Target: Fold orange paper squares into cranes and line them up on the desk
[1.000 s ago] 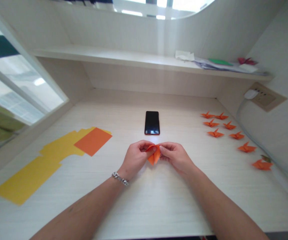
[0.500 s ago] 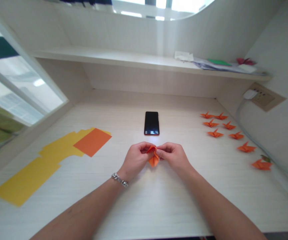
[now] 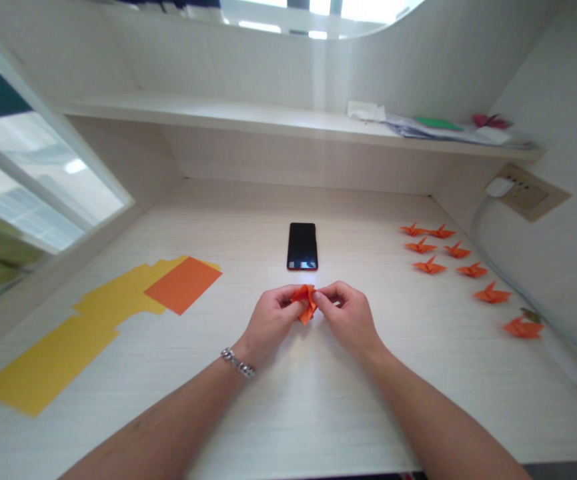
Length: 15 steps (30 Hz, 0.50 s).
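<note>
A small folded orange paper piece point(image 3: 305, 301) is pinched between both hands just above the desk, near its middle. My left hand point(image 3: 269, 323), with a metal bracelet at the wrist, grips its left side with closed fingers. My right hand point(image 3: 349, 319) pinches its right side, thumb and forefinger pressed together. The lower tip of the paper pokes out below my fingers. Part of the fold is hidden behind my fingertips.
A black phone point(image 3: 302, 246) lies face up just beyond my hands. Yellow sheets point(image 3: 68, 340) and an orange sheet point(image 3: 183, 285) lie at the left. Several finished orange paper figures point(image 3: 457, 261) sit at the right. A cable point(image 3: 498, 267) hangs from the wall socket point(image 3: 523, 193). The shelf point(image 3: 268, 120) above holds papers.
The paper piece looks more closed up and narrower than a second ago. Both hands have crept slightly away from me, staying pinched on it.
</note>
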Motion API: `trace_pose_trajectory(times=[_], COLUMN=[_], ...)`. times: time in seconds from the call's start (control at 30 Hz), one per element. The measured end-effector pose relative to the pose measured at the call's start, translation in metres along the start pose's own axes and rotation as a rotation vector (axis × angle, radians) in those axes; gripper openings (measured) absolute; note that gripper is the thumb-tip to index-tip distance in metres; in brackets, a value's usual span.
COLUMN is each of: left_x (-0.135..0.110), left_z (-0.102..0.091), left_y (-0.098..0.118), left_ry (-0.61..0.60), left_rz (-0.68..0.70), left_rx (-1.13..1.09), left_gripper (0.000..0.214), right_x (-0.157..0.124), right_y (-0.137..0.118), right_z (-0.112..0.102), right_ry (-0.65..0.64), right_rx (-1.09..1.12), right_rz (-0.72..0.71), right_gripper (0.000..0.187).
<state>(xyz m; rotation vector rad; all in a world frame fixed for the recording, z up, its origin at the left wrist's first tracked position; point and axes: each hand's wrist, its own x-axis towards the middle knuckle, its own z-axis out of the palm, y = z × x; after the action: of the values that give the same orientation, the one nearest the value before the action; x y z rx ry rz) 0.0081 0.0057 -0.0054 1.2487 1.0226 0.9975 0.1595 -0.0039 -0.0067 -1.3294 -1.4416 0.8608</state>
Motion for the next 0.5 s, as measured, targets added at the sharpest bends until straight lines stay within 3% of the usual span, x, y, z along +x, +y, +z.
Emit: trace_pose_trajectory(times=[0.17, 0.33, 0.5], left_x=[-0.0005, -0.0006, 0.0013], left_z=[0.0004, -0.0003, -0.002], left_y=[0.0003, -0.0024, -0.0053], left_ry=[0.021, -0.054, -0.01], left_rz=[0.004, 0.001, -0.055], left_rx=[-0.029, -0.14, -0.172], left_gripper=[0.025, 0.026, 0.038], right_x=[-0.002, -0.0037, -0.0036], right_y=[-0.0011, -0.0018, -0.0025], right_z=[0.0016, 0.0026, 0.0022], right_ry=[0.033, 0.058, 0.045], right_rx=[-0.044, -0.073, -0.073], right_rz=[-0.033, -0.079, -0.086], right_gripper=[0.013, 0.013, 0.012])
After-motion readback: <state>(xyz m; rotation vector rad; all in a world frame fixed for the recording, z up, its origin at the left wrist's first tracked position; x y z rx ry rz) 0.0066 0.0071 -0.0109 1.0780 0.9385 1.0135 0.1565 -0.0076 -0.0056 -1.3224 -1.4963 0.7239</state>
